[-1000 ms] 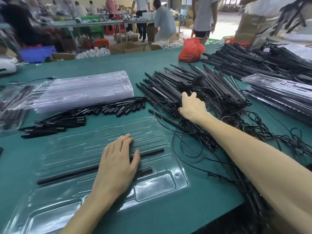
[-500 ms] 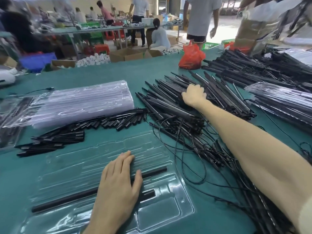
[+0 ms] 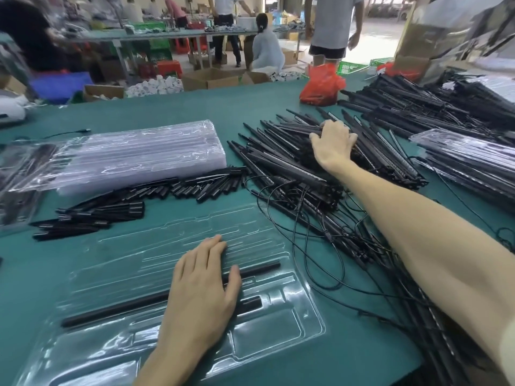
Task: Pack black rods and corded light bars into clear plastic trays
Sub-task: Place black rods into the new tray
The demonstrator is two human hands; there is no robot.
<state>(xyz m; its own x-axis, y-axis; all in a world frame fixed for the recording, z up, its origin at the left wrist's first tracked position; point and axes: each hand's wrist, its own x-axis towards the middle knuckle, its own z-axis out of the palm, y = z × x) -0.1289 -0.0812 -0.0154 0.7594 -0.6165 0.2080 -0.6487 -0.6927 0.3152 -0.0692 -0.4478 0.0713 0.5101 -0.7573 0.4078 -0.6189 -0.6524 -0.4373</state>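
A clear plastic tray (image 3: 281, 324) lies in front of me on the green table. One long black rod (image 3: 117, 310) sits in a tray slot, and a short black piece (image 3: 249, 303) lies below it. My left hand (image 3: 203, 291) rests flat on the tray with straight fingers, over the rod. My right hand (image 3: 333, 144) reaches far out onto the pile of corded light bars (image 3: 281, 165), its fingers curled over several bars. Whether it grips one is unclear. Loose short black rods (image 3: 128, 201) lie left of the pile.
A stack of clear trays (image 3: 139, 154) sits at the back left. Tangled black cords (image 3: 320, 246) trail right of the tray. More bars and filled trays (image 3: 468, 160) lie at the right, a red bag (image 3: 320, 84) behind. People work at tables beyond.
My right hand has moved farther out, from the near end of the light bar pile to its far middle. My left hand has stayed flat on the tray.
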